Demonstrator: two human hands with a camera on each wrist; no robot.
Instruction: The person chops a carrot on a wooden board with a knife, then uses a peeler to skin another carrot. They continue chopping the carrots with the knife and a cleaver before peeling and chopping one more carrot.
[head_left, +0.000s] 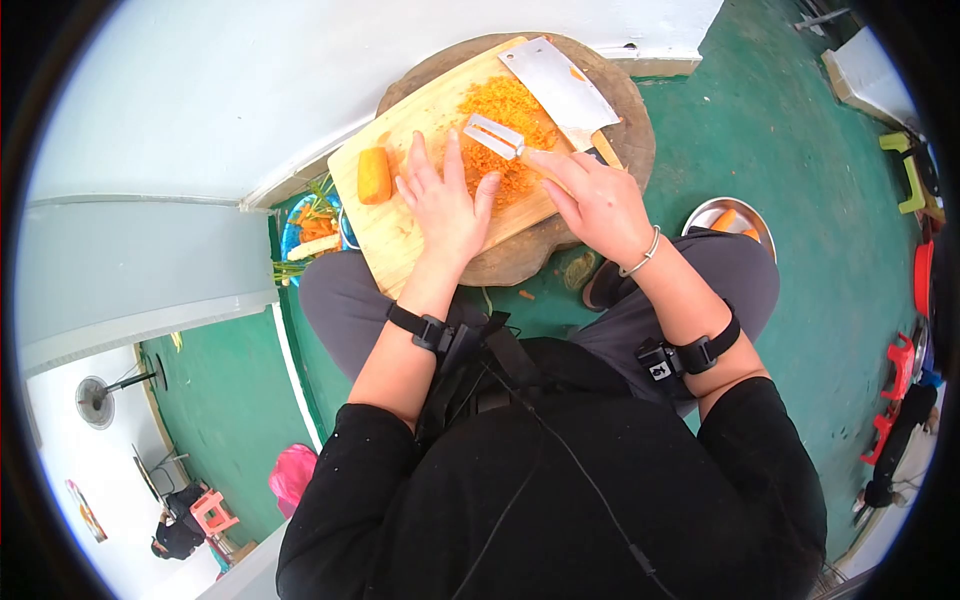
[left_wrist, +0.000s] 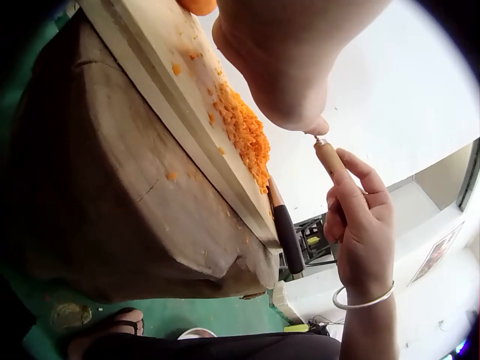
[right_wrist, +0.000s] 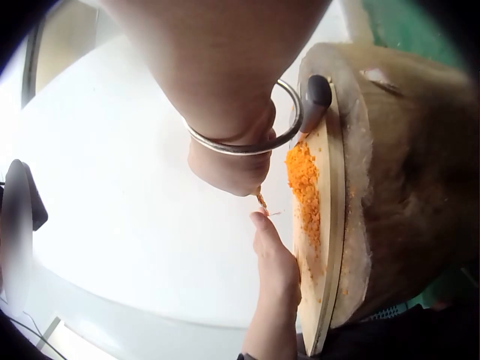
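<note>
Hands work on the cutting board point(head_left: 400, 225). Left hand point(head_left: 445, 200) lies flat, fingers straight, beside the grated carrot point(head_left: 510, 125). Right hand point(head_left: 595, 200) pinches the peeler point(head_left: 495, 135), apparently by its wooden handle, over the carrot pile. Beyond rests the cleaver point(head_left: 560, 90); a carrot piece point(head_left: 374, 174) sits at the board's left edge.
</note>
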